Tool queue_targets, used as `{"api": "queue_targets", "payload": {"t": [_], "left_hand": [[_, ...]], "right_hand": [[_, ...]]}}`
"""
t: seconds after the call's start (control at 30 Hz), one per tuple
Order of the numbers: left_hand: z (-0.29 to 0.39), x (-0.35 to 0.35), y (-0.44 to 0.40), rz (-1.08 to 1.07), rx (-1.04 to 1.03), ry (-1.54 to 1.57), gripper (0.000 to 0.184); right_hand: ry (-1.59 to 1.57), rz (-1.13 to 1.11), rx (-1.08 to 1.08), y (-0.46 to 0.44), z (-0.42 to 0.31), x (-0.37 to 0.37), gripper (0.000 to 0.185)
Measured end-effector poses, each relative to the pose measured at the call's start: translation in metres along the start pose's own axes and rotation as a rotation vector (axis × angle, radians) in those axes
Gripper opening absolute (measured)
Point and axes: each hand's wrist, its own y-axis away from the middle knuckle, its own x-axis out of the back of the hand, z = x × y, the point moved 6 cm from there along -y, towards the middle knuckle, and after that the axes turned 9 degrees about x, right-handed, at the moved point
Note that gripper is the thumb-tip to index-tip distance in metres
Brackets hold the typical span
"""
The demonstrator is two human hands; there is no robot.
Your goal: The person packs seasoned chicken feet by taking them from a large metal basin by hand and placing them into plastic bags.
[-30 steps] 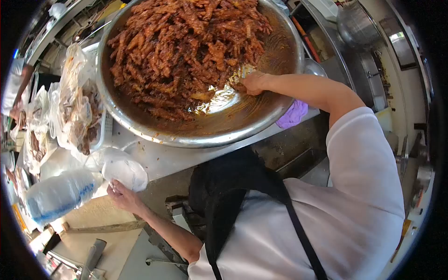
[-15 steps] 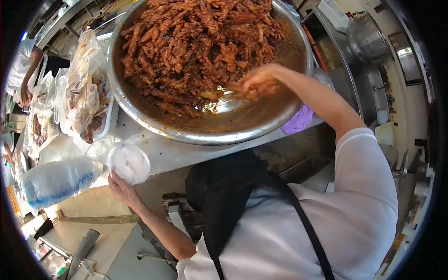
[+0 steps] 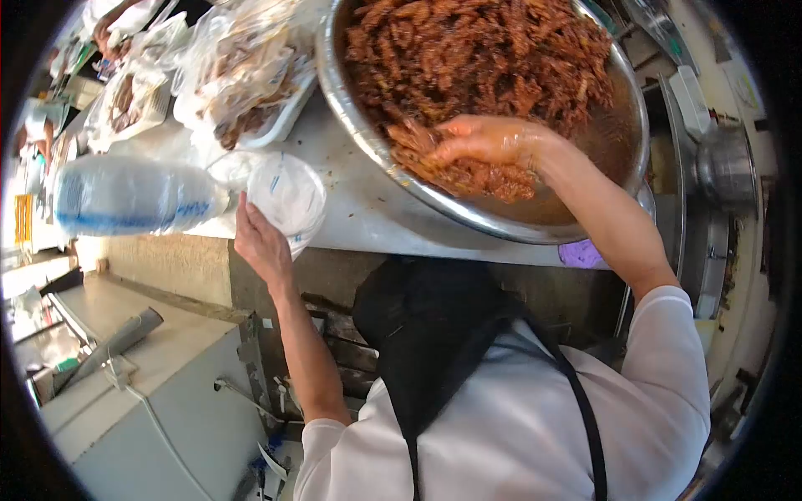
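Note:
A large metal bowl (image 3: 334,79) holds a heap of reddish-brown, sauce-coated pieces (image 3: 476,58) that look like chicken feet. My right hand (image 3: 493,142) is wrapped round several sauced pieces (image 3: 468,177), over the bowl's near left side. Beside the table edge, my left hand (image 3: 263,242) grips the lower left rim of a round clear container (image 3: 286,196), whose open top faces me. Touching or nearly touching that container is a long clear plastic sleeve (image 3: 138,196) with blue markings, lying to its left.
Plastic bags of pale pieces (image 3: 242,67) sit in white baskets (image 3: 292,121) left of the bowl. A purple cloth (image 3: 581,254) lies under the bowl's near right. Another person's arm (image 3: 104,33) shows at the upper left. A metal pot (image 3: 725,163) stands at the right.
My right hand has lifted sauced pieces and moved toward the bowl's near left rim. My left hand still holds the container. The view has turned, shifting the bowl rightward.

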Motion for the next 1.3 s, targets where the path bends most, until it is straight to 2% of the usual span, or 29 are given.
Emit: {"api": "queue_targets", "payload": {"t": [0.07,0.1,0.17,0.23,0.3,0.33,0.4,0.47,0.5,0.57,0.6,0.63,0.67,0.7,0.73,0.77,0.8,0.83,0.87,0.97,1.0,1.03,1.07,1.1,1.2,1.23,1.27,1.3], "left_hand": [[0.011,0.008,-0.002,-0.028,0.061,0.022,0.03],[0.02,0.014,-0.001,-0.026,0.056,0.051,0.031],[0.039,0.019,0.006,-0.032,0.034,0.11,0.031],[0.041,0.023,0.013,-0.059,-0.003,0.197,0.033],[0.041,0.023,0.005,-0.047,-0.059,0.195,0.031],[0.013,0.02,-0.01,-0.005,0.066,0.176,0.029],[-0.002,0.028,-0.043,-0.02,0.007,0.163,0.029],[-0.004,0.035,-0.064,-0.013,-0.032,0.156,0.029],[-0.005,0.039,-0.068,-0.056,0.031,0.152,0.029],[-0.004,0.041,-0.076,-0.153,0.141,0.156,0.029],[-0.016,0.039,-0.075,-0.293,0.213,0.262,0.033],[-0.032,0.033,-0.068,-0.238,0.13,0.414,0.047],[-0.05,0.026,-0.059,-0.183,0.039,0.565,0.068],[-0.056,0.015,-0.042,-0.396,0.197,0.72,0.104],[-0.075,-0.005,-0.02,-0.486,0.172,0.689,0.114],[-0.072,-0.02,0.0,-0.605,0.18,0.641,0.115],[-0.071,-0.032,0.015,-0.607,0.111,0.484,0.1],[-0.074,-0.041,0.023,-0.758,0.29,0.451,0.07],[-0.058,-0.027,0.018,-0.533,0.235,0.489,0.038],[-0.097,-0.04,0.024,-0.525,0.292,0.299,0.032],[-0.073,-0.019,0.018,-0.449,0.303,0.256,0.027],[-0.081,-0.017,0.014,-0.409,0.31,0.28,0.025],[-0.095,-0.014,0.012,-0.372,0.319,0.304,0.025],[-0.104,-0.011,0.007,-0.336,0.33,0.326,0.027],[-0.074,0.021,-0.016,0.015,-0.069,0.163,0.041],[-0.063,0.018,-0.018,-0.033,-0.163,0.062,0.046],[-0.052,0.015,-0.017,-0.08,-0.256,-0.039,0.053],[-0.043,0.011,-0.016,-0.125,-0.348,-0.14,0.059]], "right_hand": [[-0.148,-0.059,0.024,-0.015,-0.049,-0.024,0.043],[-0.24,-0.127,-0.056,-0.03,-0.068,-0.043,0.035],[-0.421,-0.16,0.01,-0.099,-0.066,-0.086,0.028],[-0.868,-0.257,0.303,-0.185,-0.042,-0.126,0.031],[-0.692,-0.205,0.404,-0.187,-0.065,-0.129,0.032],[-0.569,-0.175,0.422,-0.189,-0.075,-0.13,0.032],[-0.175,-0.123,0.339,-0.207,-0.094,-0.129,0.03],[0.46,-0.1,0.327,-0.187,-0.12,-0.121,0.027],[0.777,-0.076,0.325,-0.176,-0.132,-0.117,0.027],[0.593,-0.001,0.295,-0.174,-0.137,-0.112,0.026],[0.502,0.04,0.281,-0.174,-0.138,-0.109,0.025],[0.328,0.053,0.301,-0.175,-0.14,-0.109,0.025],[0.154,0.067,0.324,-0.178,-0.138,-0.11,0.025],[-0.021,0.084,0.352,-0.183,-0.136,-0.111,0.025],[-0.262,0.056,0.555,-0.192,-0.139,-0.116,0.025],[-0.379,0.093,0.422,-0.188,-0.15,-0.117,0.026],[-0.502,0.098,0.412,-0.189,-0.164,-0.113,0.024],[-0.631,0.1,0.395,-0.191,-0.174,-0.11,0.023],[-0.677,0.138,0.428,-0.192,-0.188,-0.101,0.022],[-0.844,0.249,0.543,-0.207,-0.238,-0.047,0.017],[-0.915,0.287,0.597,-0.213,-0.259,-0.022,0.014],[-0.876,0.387,0.677,-0.208,-0.286,0.003,0.014],[-0.835,0.235,0.782,-0.217,-0.309,0.03,0.014],[-0.863,0.286,0.907,-0.202,-0.331,0.045,0.018],[-0.766,0.441,1.015,-0.205,-0.359,0.096,0.017],[-0.732,0.488,1.049,-0.206,-0.363,0.108,0.016],[-0.686,0.652,0.966,-0.198,-0.355,0.114,0.009],[-0.285,0.8,1.01,-0.199,-0.347,0.119,0.012]]}}
